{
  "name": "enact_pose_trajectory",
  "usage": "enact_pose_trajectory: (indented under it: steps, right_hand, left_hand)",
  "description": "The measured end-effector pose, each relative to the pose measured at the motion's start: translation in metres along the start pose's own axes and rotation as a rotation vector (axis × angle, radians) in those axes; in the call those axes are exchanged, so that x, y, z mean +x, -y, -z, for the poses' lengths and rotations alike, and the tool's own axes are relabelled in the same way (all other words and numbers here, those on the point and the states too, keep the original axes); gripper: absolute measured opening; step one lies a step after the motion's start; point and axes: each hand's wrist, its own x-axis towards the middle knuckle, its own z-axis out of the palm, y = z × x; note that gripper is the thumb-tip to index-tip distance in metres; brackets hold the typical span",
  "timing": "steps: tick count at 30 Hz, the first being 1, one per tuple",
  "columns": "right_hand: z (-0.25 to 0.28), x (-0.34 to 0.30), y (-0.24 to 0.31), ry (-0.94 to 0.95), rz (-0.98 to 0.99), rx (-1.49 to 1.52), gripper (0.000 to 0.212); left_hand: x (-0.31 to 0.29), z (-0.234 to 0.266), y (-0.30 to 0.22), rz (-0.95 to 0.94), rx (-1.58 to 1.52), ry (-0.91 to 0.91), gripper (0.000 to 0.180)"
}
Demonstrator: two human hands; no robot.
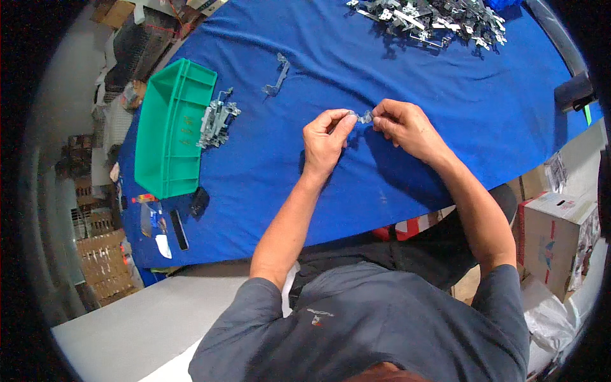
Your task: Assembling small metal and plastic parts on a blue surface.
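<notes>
Between my two hands, above the blue cloth (267, 184), is a small metal bracket (365, 118), silvery and bent in shape. My left hand (328, 137) pinches its left end between thumb and fingers. At the other end, my right hand (404, 126) grips it the same way. Fingertips cover both ends, so only the middle shows. A similar single bracket (277, 76) lies farther off to the left. Beside the green bin (167, 130) rests a small stack of metal brackets (217, 120).
A big heap of loose metal brackets (439, 22) lies at the far right. Near the left edge are a phone (179, 230), a small black object (199, 201) and a clear plastic bag (151, 219). A cardboard box (554, 239) stands at the right beside the table.
</notes>
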Motion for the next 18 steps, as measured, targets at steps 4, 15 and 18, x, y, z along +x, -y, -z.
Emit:
enact_pose_trajectory:
  steps: [4,15,18]
  right_hand:
    - [0.000,0.002,-0.001,-0.008,-0.021,0.033,0.015]
    - [-0.001,0.004,0.006,0.031,-0.079,0.380,0.019]
    - [0.003,0.003,0.006,0.057,-0.154,0.457,0.019]
  left_hand:
    - [-0.001,-0.002,-0.001,0.007,-0.012,0.003,0.013]
    - [-0.001,0.002,-0.009,-0.222,0.225,0.067,0.014]
    - [-0.001,0.002,-0.007,-0.217,0.159,0.077,0.014]
